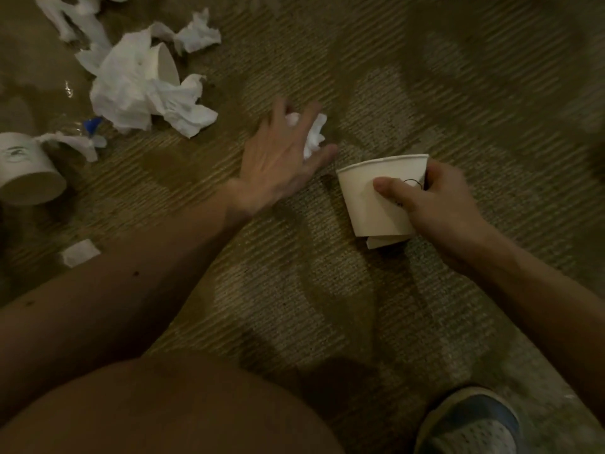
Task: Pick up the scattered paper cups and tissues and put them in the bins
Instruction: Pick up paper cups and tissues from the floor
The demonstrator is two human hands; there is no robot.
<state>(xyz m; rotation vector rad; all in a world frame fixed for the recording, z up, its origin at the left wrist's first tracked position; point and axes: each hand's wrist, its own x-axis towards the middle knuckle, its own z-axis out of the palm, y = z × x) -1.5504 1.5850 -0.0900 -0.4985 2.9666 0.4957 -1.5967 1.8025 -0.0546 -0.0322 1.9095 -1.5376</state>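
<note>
My right hand [438, 204] grips a white paper cup [376, 198] just above the carpet, thumb across its side; a second cup's base shows nested below it. My left hand [278, 158], blurred, is spread over a small crumpled tissue [314, 134] on the carpet, fingers straight around it. A pile of crumpled tissues [131, 90] lies at the upper left with a tipped cup [165, 65] among them. Another cup [26, 176] lies on its side at the left edge.
More tissue [73, 18] trails off the top left. A small tissue scrap [80, 252] lies beside my left forearm. A blue item [91, 124] lies near a twisted tissue [75, 144]. My knee fills the bottom left; my shoe [468, 424] is bottom right. No bin shows.
</note>
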